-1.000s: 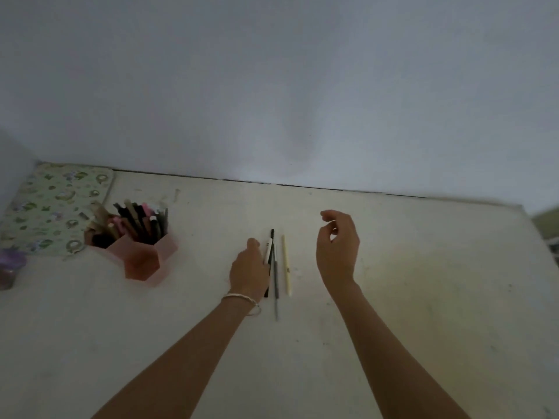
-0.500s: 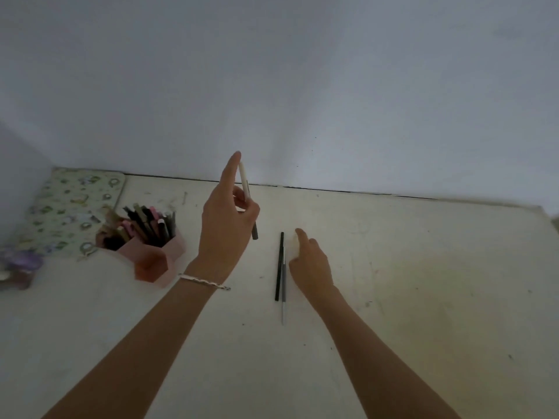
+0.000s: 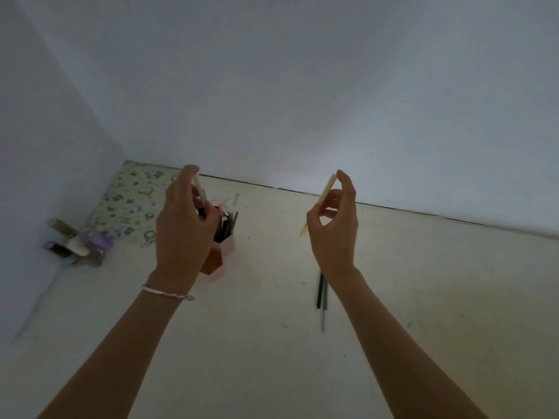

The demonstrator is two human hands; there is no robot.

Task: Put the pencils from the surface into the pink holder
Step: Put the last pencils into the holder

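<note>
Head view: your left hand point(image 3: 184, 231) pinches a white pencil point(image 3: 199, 189) over the pink holder point(image 3: 225, 252), centre-left of frame. Lower it in next, tip first. Your right hand point(image 3: 332, 234) has its fingers clamped on a cream pencil point(image 3: 326, 189); two dark pencils point(image 3: 319, 291) lie on the counter point(image 3: 423, 297), lower centre.

Bare surface point(image 3: 272, 313) open between pink holder point(image 3: 225, 252) and two dark pencils point(image 3: 321, 293) — well apart. Crowded at the holder's mouth, upright pens point(image 3: 230, 222) packed in. Across it in view, raised left hand point(image 3: 184, 228) pinching a pale pencil point(image 3: 200, 189); right hand point(image 3: 332, 234), pinching a yellow pencil point(image 3: 327, 189), over the dark pair. Farther left, bottles point(image 3: 80, 246) and patterned mat point(image 3: 133, 204) in the corner.
</note>
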